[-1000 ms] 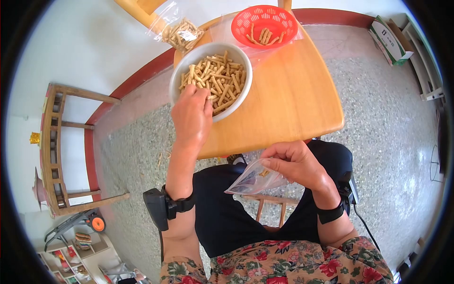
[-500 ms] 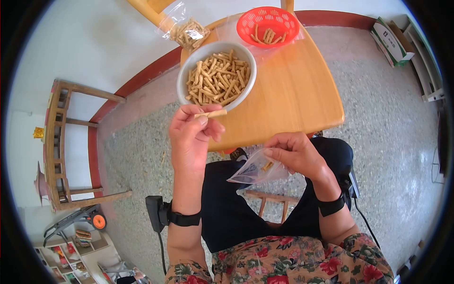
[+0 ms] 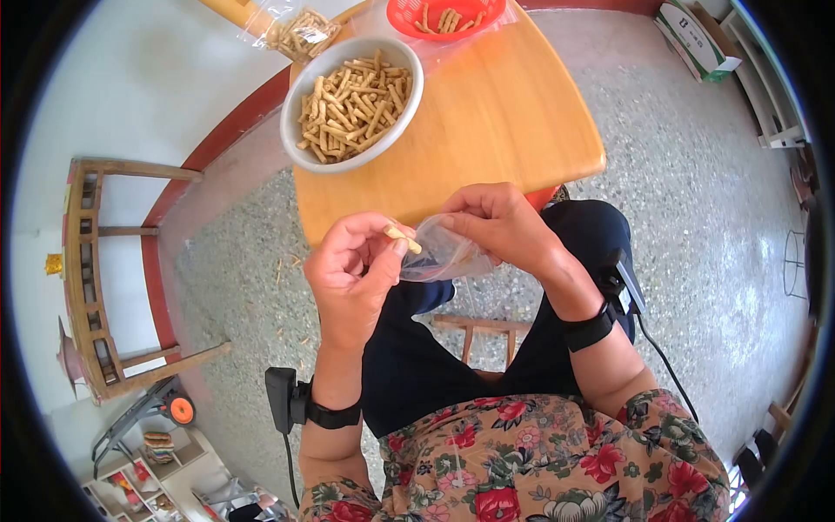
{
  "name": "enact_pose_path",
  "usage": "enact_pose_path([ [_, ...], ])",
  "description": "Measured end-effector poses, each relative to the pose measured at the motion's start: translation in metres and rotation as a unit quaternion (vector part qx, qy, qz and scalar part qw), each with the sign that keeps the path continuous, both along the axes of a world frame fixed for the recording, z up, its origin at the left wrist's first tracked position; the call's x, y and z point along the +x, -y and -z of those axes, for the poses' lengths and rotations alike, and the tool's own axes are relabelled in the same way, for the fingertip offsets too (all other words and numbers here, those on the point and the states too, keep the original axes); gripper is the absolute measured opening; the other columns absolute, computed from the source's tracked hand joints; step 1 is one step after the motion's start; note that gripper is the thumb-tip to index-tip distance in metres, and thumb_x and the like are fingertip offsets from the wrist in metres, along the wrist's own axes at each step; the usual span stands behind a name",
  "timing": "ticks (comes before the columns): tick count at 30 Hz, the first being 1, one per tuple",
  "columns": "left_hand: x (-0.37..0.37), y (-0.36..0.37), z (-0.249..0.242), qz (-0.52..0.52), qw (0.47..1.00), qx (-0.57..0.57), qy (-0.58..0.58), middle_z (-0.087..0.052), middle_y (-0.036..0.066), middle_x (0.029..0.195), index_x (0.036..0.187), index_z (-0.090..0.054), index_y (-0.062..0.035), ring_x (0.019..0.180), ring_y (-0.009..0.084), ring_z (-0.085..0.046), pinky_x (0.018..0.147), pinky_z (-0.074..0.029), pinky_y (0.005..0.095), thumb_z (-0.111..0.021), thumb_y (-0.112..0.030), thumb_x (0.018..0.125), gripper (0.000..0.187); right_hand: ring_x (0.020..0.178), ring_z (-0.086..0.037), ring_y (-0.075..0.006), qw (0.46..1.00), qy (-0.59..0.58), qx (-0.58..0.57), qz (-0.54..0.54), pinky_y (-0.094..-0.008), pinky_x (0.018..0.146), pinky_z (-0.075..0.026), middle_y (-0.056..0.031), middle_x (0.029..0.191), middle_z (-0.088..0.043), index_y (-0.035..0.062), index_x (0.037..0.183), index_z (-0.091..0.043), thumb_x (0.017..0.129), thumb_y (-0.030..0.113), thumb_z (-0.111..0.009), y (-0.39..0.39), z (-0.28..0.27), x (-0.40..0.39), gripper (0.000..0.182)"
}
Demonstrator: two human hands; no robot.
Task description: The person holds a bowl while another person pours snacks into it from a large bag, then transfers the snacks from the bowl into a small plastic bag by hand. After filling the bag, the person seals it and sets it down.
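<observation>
My left hand (image 3: 352, 274) pinches a short tan snack stick (image 3: 403, 240) between thumb and fingers, right at the mouth of a clear plastic bag (image 3: 448, 252). With thumb and forefinger, my right hand (image 3: 509, 226) grips the bag's upper edge and keeps its mouth apart. What lies inside the bag is hard to make out now. Beyond my hands, a grey-white bowl (image 3: 290, 130) full of similar sticks stands on the wooden chair seat (image 3: 513, 113). Behind it are a red plastic basket (image 3: 402, 19) with several sticks and a clear bag of sticks (image 3: 300, 35).
A wooden frame (image 3: 87, 261) leans by the left wall. Below the bag, a wooden stool's bars (image 3: 474, 325) show between my knees. A cardboard box (image 3: 696, 39) stands at the far right, and bits of stick lie on the speckled floor (image 3: 252, 261).
My left hand has carried the stick from beside the bowl down to the bag's mouth. My right hand has brought the bag up and leftward to meet it. The camera view has shifted.
</observation>
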State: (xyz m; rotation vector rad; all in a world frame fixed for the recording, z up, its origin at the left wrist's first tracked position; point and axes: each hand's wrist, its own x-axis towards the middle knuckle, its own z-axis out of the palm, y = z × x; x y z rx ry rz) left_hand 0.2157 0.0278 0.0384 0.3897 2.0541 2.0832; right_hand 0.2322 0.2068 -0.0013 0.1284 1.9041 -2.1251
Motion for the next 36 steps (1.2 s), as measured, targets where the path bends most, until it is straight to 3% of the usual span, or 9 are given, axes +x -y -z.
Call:
enact_pose_path([
  [1,0.002,-0.001,0.001,-0.004,0.999,-0.027,-0.030,-0.062,0.007,0.080,0.089,-0.054,0.0010,0.058,0.0026,-0.050,0.048,-0.038,0.0152,-0.059,0.007,0.076,0.015,0.045,-0.038,-0.0016,1.000,-0.002,0.003,0.014,-0.0199,0.040,-0.029,0.0035,0.053,-0.048,0.0000,0.076,-0.060,0.081,0.012,-0.059,0.001,-0.002,0.000,0.013],
  [7,0.007,-0.006,0.006,-0.023,0.977,-0.168,-0.133,-0.057,-0.002,0.066,0.082,-0.058,-0.0022,0.051,-0.0006,-0.044,0.044,-0.034,0.0145,-0.065,0.003,0.072,0.013,0.049,-0.039,-0.0019,1.000,-0.014,0.001,0.021,-0.0206,0.042,-0.030,0.0031,0.054,-0.048,-0.0022,0.075,-0.060,0.079,0.010,-0.059,0.001,-0.001,0.001,0.013],
  [13,0.010,-0.008,0.008,0.006,0.940,-0.269,-0.208,-0.057,-0.002,0.065,0.083,-0.058,-0.0022,0.051,-0.0002,-0.044,0.045,-0.033,0.0145,-0.067,0.003,0.071,0.016,0.052,-0.041,-0.0022,1.000,-0.013,0.008,0.025,-0.0204,0.044,-0.033,0.0023,0.056,-0.049,-0.0026,0.075,-0.060,0.078,0.010,-0.059,0.000,-0.002,0.001,0.013],
  [17,0.010,-0.013,0.011,0.003,0.927,-0.290,-0.239,-0.056,-0.002,0.062,0.082,-0.059,-0.0028,0.049,0.0005,-0.042,0.044,-0.032,0.0152,-0.068,0.003,0.070,0.016,0.052,-0.041,-0.0022,1.000,-0.013,0.000,0.025,-0.0201,0.044,-0.033,0.0022,0.057,-0.050,-0.0026,0.076,-0.060,0.079,0.010,-0.059,0.000,-0.001,0.001,0.013],
  [19,0.010,-0.015,0.010,0.014,0.915,-0.309,-0.260,-0.053,0.003,0.060,0.079,-0.058,-0.0040,0.044,0.0090,-0.041,0.041,-0.034,0.0220,-0.069,0.002,0.067,0.017,0.044,-0.042,0.0006,0.999,-0.036,0.021,0.004,-0.0146,0.038,-0.032,0.0050,0.058,-0.052,0.0040,0.086,-0.061,0.084,0.016,-0.058,-0.001,0.004,0.001,0.013],
  [22,0.009,-0.012,0.013,-0.034,0.906,-0.311,-0.286,-0.052,0.004,0.060,0.077,-0.058,-0.0034,0.044,0.0101,-0.041,0.042,-0.034,0.0227,-0.067,0.002,0.068,0.015,0.044,-0.042,0.0008,1.000,-0.031,0.005,0.003,-0.0141,0.038,-0.032,0.0049,0.058,-0.053,0.0045,0.087,-0.062,0.084,0.016,-0.057,-0.002,0.005,0.001,0.013],
  [27,0.007,-0.007,0.007,-0.051,0.906,-0.305,-0.289,-0.052,0.006,0.060,0.076,-0.057,-0.0036,0.044,0.0129,-0.045,0.042,-0.035,0.0252,-0.065,0.002,0.070,0.011,0.046,-0.045,-0.0020,0.999,0.004,0.031,0.035,-0.0182,0.038,-0.033,0.0024,0.059,-0.054,0.0013,0.084,-0.061,0.082,0.014,-0.057,-0.004,-0.002,0.000,0.013],
  [29,0.012,-0.007,0.011,-0.029,0.913,-0.307,-0.269,-0.052,0.001,0.060,0.076,-0.060,-0.0026,0.047,0.0059,-0.041,0.043,-0.033,0.0204,-0.065,0.001,0.073,0.007,0.046,-0.045,-0.0015,0.999,0.015,0.037,0.033,-0.0170,0.037,-0.032,0.0024,0.060,-0.054,0.0016,0.085,-0.061,0.082,0.014,-0.057,-0.007,-0.005,-0.001,0.013],
  [36,0.014,-0.002,0.022,-0.007,0.917,-0.251,-0.310,-0.054,0.004,0.063,0.079,-0.057,-0.0027,0.045,0.0086,-0.042,0.042,-0.034,0.0208,-0.066,0.007,0.067,0.017,0.042,-0.038,0.0015,0.998,-0.003,0.026,0.065,-0.0141,0.035,-0.027,0.0027,0.062,-0.055,0.0012,0.086,-0.061,0.083,0.012,-0.057,-0.015,-0.017,-0.001,0.012],
])
